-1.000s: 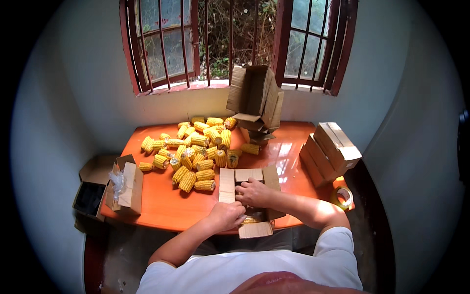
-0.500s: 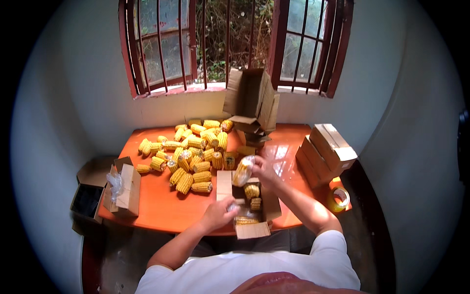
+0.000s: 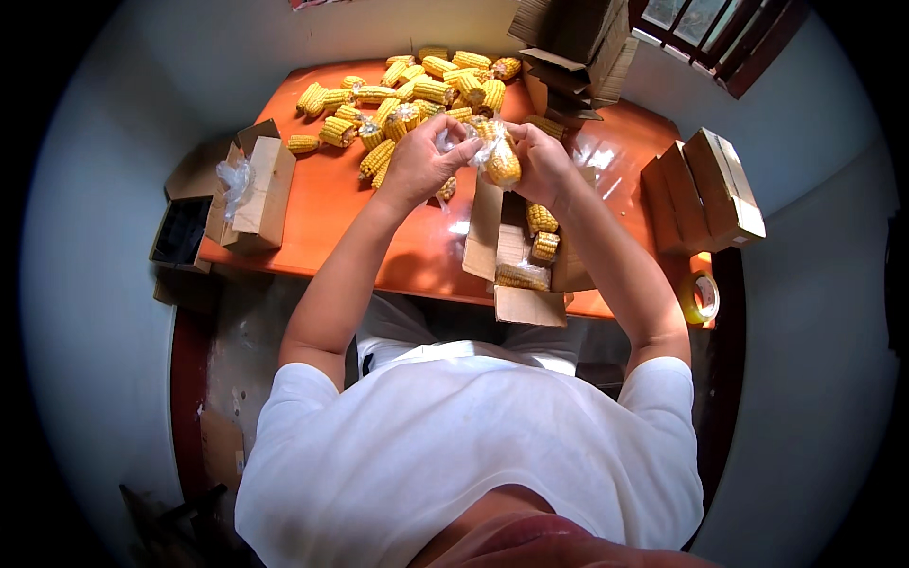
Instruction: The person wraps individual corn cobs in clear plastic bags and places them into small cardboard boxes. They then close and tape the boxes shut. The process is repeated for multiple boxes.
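Observation:
Over the far end of an open cardboard box (image 3: 483,227), both hands meet at a piece of corn in a clear plastic bag (image 3: 504,168). My right hand (image 3: 544,161) is closed on the bagged corn from the right. Thumb and fingers of my left hand (image 3: 431,161) pinch the crumpled clear plastic at its left. Inside the box lie corn pieces (image 3: 543,219), and one near the front flap (image 3: 523,275) looks wrapped in clear plastic. A loose pile of yellow corn pieces (image 3: 434,91) spreads across the orange table (image 3: 331,222) beyond my left hand.
At the table's left stands an open carton (image 3: 268,194) with clear plastic bags (image 3: 235,180) in it. Closed cardboard boxes (image 3: 705,194) sit at the right, with a roll of tape (image 3: 700,297) near the corner. Another open carton (image 3: 582,57) stands at the back.
My view has tilted down and shifted. My left hand has gone from beside the box's left flap up to the bagged corn, meeting my right hand there.

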Motion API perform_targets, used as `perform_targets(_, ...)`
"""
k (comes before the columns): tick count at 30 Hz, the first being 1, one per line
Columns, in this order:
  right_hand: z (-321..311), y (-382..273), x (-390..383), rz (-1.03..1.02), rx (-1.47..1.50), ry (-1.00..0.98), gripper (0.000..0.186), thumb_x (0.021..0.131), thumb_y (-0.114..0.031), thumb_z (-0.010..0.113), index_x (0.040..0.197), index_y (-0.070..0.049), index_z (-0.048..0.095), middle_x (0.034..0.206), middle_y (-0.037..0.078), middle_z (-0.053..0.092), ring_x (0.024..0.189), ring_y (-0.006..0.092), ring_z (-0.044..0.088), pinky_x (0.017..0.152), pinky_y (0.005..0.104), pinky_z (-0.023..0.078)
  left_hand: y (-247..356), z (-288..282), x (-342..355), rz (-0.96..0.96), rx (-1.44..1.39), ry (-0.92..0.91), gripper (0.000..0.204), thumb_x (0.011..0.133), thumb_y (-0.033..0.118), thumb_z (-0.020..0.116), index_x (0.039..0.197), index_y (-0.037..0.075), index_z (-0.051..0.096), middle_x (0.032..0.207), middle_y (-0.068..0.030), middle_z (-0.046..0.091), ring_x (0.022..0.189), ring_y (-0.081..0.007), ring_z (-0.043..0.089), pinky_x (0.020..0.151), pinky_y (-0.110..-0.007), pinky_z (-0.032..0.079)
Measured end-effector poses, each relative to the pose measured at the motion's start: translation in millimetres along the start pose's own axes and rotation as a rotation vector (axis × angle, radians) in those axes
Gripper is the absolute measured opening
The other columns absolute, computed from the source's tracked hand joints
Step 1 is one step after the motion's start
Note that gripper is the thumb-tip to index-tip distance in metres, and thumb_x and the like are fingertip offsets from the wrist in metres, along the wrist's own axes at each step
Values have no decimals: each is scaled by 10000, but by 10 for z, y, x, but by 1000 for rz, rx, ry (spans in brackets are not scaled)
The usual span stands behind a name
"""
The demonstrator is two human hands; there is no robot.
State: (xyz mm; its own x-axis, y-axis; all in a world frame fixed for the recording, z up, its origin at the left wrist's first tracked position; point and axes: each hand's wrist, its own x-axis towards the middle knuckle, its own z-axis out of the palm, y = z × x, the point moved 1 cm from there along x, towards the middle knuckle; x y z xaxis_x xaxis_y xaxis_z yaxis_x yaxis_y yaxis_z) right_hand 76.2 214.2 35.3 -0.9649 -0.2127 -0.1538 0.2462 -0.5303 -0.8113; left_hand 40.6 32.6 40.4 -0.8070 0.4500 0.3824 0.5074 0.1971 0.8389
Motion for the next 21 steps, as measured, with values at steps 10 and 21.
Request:
perform_targets(10,-16,158,66,-105,-170,-3,367,837,-69,613,1181,20,518,1060,74,593,947,152,587,817,321,503,-259,-35,-142,-125,-176,-183,212,880,237,600,826,32,617,585,-26,528,510,-94,547,455,-244,438)
perform_targets(21,80,181,264,-328,-626,44,476,838,-155,667,1226,38,471,1081,84,593,949,130,577,815,264,468,-236,111,-265,-249,-1383,7,228,947,197,465,1112,45,507,1037,-54,613,530,-44,434,480,-196,390)
